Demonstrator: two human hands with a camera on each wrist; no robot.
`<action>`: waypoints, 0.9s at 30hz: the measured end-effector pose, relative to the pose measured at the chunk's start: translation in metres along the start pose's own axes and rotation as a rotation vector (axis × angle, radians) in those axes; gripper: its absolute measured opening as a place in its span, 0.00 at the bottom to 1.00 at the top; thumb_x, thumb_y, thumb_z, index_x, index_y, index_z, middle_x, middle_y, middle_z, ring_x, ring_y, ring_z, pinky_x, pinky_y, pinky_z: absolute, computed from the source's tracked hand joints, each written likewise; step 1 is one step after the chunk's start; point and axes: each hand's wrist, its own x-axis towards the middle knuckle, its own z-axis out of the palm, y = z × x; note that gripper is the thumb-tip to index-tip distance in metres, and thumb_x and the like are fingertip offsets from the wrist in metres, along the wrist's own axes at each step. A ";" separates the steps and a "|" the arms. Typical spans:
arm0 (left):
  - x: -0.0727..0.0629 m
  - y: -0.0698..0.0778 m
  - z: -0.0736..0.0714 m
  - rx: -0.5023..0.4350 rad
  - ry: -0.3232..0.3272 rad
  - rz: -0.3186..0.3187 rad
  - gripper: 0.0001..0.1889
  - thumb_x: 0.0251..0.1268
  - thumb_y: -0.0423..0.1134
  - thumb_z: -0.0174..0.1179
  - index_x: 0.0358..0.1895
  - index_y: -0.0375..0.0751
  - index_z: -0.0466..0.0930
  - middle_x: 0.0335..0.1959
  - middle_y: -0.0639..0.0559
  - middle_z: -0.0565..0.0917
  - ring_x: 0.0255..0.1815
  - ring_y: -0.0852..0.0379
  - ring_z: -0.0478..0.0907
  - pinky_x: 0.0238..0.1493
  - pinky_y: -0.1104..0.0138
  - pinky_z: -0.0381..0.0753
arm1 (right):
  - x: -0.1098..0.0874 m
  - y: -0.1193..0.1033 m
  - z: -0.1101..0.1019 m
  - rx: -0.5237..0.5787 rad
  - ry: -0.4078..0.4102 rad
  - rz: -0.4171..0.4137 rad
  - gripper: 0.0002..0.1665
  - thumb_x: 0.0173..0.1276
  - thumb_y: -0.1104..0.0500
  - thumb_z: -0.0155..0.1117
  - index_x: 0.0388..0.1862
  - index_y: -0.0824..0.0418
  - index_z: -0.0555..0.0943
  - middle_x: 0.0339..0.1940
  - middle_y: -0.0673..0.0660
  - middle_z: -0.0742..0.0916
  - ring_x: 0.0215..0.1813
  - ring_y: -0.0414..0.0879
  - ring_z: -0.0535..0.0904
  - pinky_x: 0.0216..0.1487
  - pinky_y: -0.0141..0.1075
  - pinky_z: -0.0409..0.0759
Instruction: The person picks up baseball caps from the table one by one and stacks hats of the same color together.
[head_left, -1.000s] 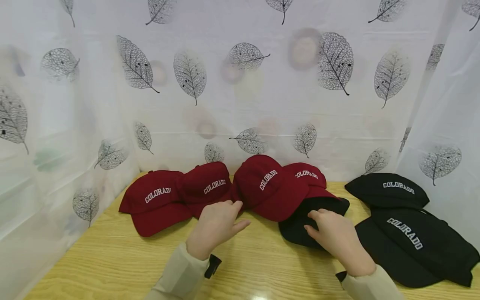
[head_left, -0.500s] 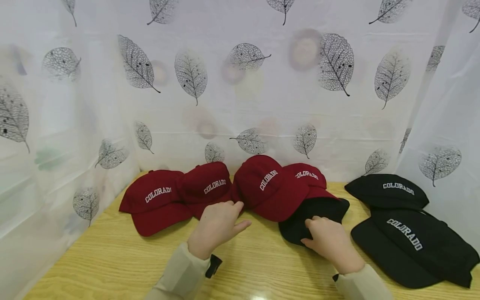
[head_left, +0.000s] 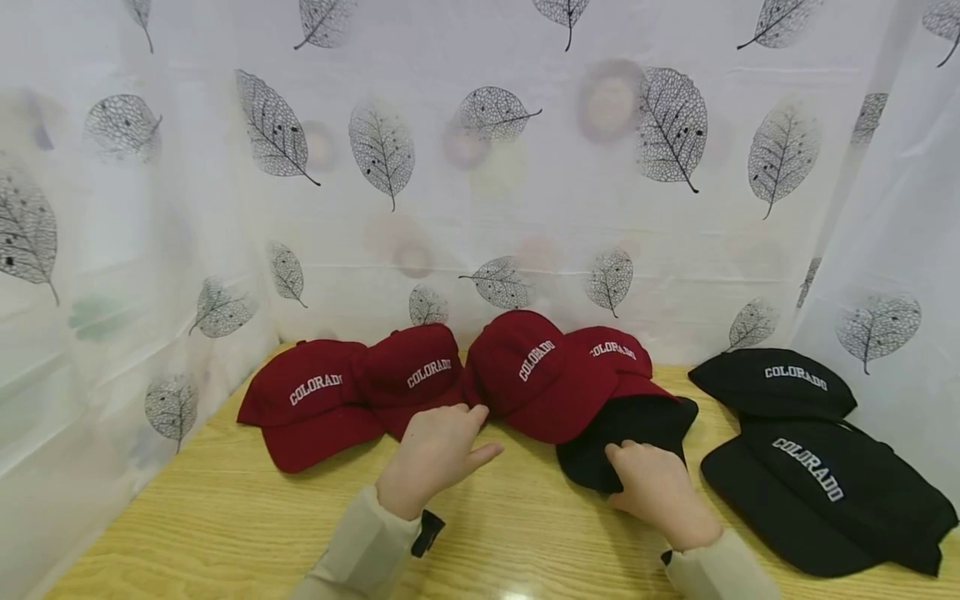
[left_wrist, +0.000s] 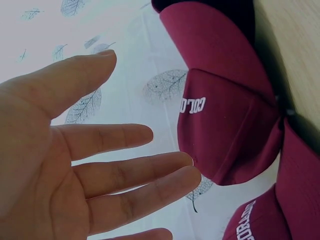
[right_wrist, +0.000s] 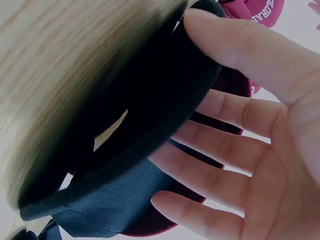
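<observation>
In the head view my right hand [head_left: 654,487] is at the near edge of a black baseball cap [head_left: 585,450]. The right wrist view shows that cap's edge [right_wrist: 165,125] between the thumb and the fingers, with some fingertips hidden behind it. This cap lies partly beneath two overlapping red baseball caps [head_left: 551,408], lettered COLORADO. My left hand [head_left: 435,450] hovers over the table, in front of another red cap [head_left: 416,371]. Its fingers are spread and relaxed in the left wrist view, with nothing in them.
One more red cap [head_left: 315,400] lies at the far left. Two black COLORADO caps, a rear one [head_left: 772,392] and a front one [head_left: 825,500], overlap on the right. A leaf-print curtain [head_left: 495,208] surrounds the wooden table [head_left: 225,517].
My right hand has moved left and slightly nearer, down to the middle black cap's near edge. The left hand and the caps stay almost where they were.
</observation>
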 end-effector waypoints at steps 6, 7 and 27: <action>0.000 0.001 -0.002 -0.003 -0.013 -0.003 0.18 0.52 0.56 0.58 0.27 0.44 0.71 0.15 0.56 0.69 0.17 0.59 0.72 0.15 0.68 0.66 | 0.000 0.000 -0.001 -0.003 0.028 -0.011 0.17 0.37 0.59 0.72 0.24 0.59 0.74 0.20 0.52 0.76 0.22 0.48 0.73 0.21 0.41 0.70; 0.000 0.001 -0.002 -0.002 -0.015 -0.004 0.18 0.52 0.56 0.58 0.27 0.44 0.71 0.15 0.56 0.69 0.17 0.59 0.72 0.15 0.68 0.66 | 0.000 0.000 -0.002 -0.005 0.044 -0.012 0.15 0.37 0.60 0.71 0.23 0.59 0.73 0.19 0.52 0.75 0.21 0.48 0.72 0.20 0.41 0.69; 0.000 0.003 -0.002 -0.010 -0.046 -0.010 0.17 0.52 0.55 0.58 0.28 0.44 0.72 0.16 0.56 0.69 0.18 0.59 0.72 0.15 0.68 0.66 | -0.002 0.005 -0.015 -0.071 0.486 0.036 0.08 0.41 0.69 0.68 0.19 0.61 0.77 0.16 0.53 0.76 0.21 0.50 0.73 0.16 0.37 0.69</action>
